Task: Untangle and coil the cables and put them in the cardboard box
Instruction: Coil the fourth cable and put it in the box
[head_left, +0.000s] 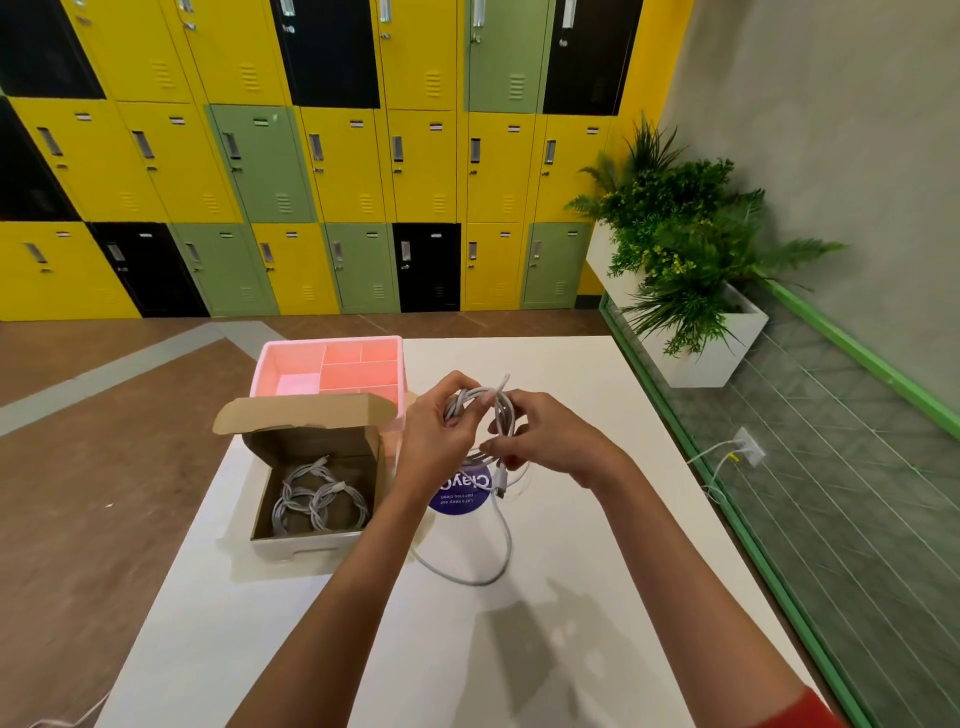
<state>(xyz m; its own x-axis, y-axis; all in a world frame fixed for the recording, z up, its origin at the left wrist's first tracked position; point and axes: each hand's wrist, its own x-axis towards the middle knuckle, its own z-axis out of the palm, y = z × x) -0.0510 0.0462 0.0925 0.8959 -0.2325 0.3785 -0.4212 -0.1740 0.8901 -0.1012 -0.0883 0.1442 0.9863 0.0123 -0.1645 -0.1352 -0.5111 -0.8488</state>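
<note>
Above the white table (571, 597) I hold a partly coiled grey-white cable (500, 410) in both hands. My left hand (434, 431) pinches the coil's left side. My right hand (540, 439) grips the right side and the strands below it. The cable's loose end hangs down and loops on the table (483, 574). The open cardboard box (311, 540) stands to the left with its lid up. Inside it lie coiled grey cables (317, 501).
A pink divided tray (332, 364) stands behind the box. A round blue sticker (460, 499) lies on the table under my hands. Right of the table run a green-framed glass partition (779, 545) and a white planter with plants (696, 291). Lockers fill the far wall.
</note>
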